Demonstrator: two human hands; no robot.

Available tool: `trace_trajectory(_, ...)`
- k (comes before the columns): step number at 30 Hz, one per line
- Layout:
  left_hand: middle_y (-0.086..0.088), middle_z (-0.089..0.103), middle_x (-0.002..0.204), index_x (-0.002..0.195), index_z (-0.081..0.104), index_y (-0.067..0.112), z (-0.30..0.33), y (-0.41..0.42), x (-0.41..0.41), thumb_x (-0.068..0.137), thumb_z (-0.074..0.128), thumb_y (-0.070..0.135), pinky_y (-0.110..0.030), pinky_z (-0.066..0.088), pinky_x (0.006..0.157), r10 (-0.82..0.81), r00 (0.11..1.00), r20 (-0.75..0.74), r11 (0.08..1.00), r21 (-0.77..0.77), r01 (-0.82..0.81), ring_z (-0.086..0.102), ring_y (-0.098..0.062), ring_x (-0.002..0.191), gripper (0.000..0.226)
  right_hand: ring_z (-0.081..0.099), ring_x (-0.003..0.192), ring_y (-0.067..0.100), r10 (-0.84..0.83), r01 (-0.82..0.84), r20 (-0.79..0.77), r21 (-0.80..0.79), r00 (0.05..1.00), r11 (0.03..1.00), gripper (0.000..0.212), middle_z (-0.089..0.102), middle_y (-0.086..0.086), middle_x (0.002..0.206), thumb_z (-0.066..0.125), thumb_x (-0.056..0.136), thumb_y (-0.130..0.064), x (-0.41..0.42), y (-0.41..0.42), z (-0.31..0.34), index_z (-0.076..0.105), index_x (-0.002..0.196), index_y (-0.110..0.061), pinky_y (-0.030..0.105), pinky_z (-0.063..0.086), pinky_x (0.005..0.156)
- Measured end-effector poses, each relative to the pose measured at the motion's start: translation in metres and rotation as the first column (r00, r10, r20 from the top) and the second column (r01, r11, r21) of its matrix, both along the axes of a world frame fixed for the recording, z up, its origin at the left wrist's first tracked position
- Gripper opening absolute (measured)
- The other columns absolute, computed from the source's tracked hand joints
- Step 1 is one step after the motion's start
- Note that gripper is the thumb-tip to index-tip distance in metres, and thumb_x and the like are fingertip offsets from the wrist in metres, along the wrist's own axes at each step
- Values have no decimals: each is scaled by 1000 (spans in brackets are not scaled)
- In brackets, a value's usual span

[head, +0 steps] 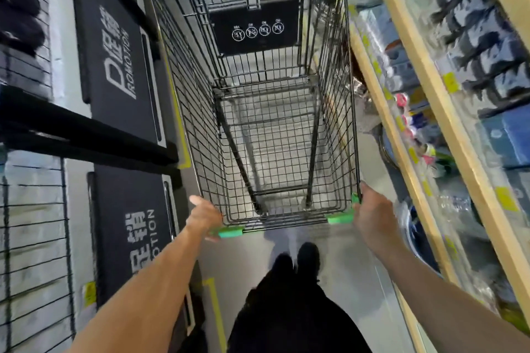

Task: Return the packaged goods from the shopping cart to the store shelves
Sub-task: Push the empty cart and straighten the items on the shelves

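- A black wire shopping cart (272,112) fills the middle of the view, seen from above and behind by the person pushing it.
- Its basket is a grid of thin dark wire; the grey floor shows through the mesh bottom, and no goods can be made out inside.
- A black plastic flap (253,26) with four small round white icons hangs at the end of the basket nearest the top of the view.
- The cart's long axis runs straight away from the person, along the aisle.
- The end nearest the person carries green corner pieces (340,218) on the wire rim.
- The left hand (204,216) is at the near left corner, by the left green piece; blur hides its fingers, so its grip cannot be told.
- The right hand (370,213) wraps the near right corner, fingers curled over the rim beside the green piece.
- Dark shoes (298,262) and dark trousers stand just behind the cart.
- On the right, pale wooden store shelves (447,123) hold blurred packaged goods (481,49), blue, clear and pink, with yellow price tags; the cart's right side runs close along them.
- On the left, dark promotion panels (120,66) with white lettering stand close beside the cart.
- A narrow strip of grey floor (341,289) lies between these edges.
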State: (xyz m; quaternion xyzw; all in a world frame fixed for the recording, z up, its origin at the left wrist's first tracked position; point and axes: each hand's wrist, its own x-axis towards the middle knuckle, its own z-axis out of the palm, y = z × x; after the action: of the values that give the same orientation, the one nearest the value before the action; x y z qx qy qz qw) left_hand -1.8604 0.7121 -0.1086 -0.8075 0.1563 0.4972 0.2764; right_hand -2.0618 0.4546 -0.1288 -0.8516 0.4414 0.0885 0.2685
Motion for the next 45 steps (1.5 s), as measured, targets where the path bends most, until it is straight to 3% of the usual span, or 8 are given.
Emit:
trace_trajectory(5,-14,60,135,136,51,4,-10,-20,84,95,40,63,-63,30,112,-568,803,-183,798,116,591,51,-38,131,73,63,71,30,93,-94,-68,-10,993,996,38,68,19,83,62,90,2,88,-27,-2,55,127,1,35,53,65)
trace_trajectory(11,-15,59,133,133,54,6,-10,-39,210,95,30,67,-66,35,107,-599,798,-63,793,86,603,53,-39,127,76,66,96,37,200,-200,-60,18,978,980,52,68,23,110,65,92,-16,209,-63,1,49,141,-7,39,53,84)
trace_trajectory(15,-13,57,134,141,39,-8,-9,-56,316,92,22,71,-60,41,106,-329,944,23,944,-12,329,60,-32,117,95,66,102,35,112,-103,-142,68,984,992,52,68,18,115,64,92,-17,324,-85,-1,47,141,-10,39,53,85)
trace_trajectory(18,-8,57,136,141,24,-18,-4,-77,391,85,19,75,-52,44,107,-117,993,-20,991,-61,115,65,-23,110,109,60,81,27,130,-117,-223,68,966,991,40,59,4,85,61,90,-9,408,-97,10,47,127,-4,31,41,66)
trace_trajectory(21,-13,56,139,136,54,3,-13,-89,450,98,45,52,-48,31,114,-277,960,-49,961,-20,277,50,-31,133,63,50,64,18,101,-91,-278,49,955,995,31,46,-3,68,60,87,-1,471,-112,16,50,116,-2,28,34,52)
trace_trajectory(30,-12,59,134,129,59,5,-29,-132,667,98,51,45,-50,31,115,-472,880,-56,881,-2,473,54,-29,128,51,53,57,15,91,-73,-154,116,984,991,81,56,5,70,64,81,10,687,-163,14,29,151,-10,20,30,45)
trace_trajectory(39,-20,59,133,133,53,-2,7,-220,922,98,35,59,-62,35,110,-693,717,-75,714,69,697,51,-44,128,72,55,60,19,61,-55,-178,39,982,998,54,53,2,68,59,87,3,953,-239,1,44,137,-9,28,42,47)
trace_trajectory(45,-14,53,141,145,43,7,6,-273,1076,100,34,57,-65,32,110,-671,734,-108,731,67,679,47,-40,133,67,59,77,37,89,-95,-126,-39,988,995,27,55,14,74,54,84,4,1104,-285,5,52,111,0,36,42,57)
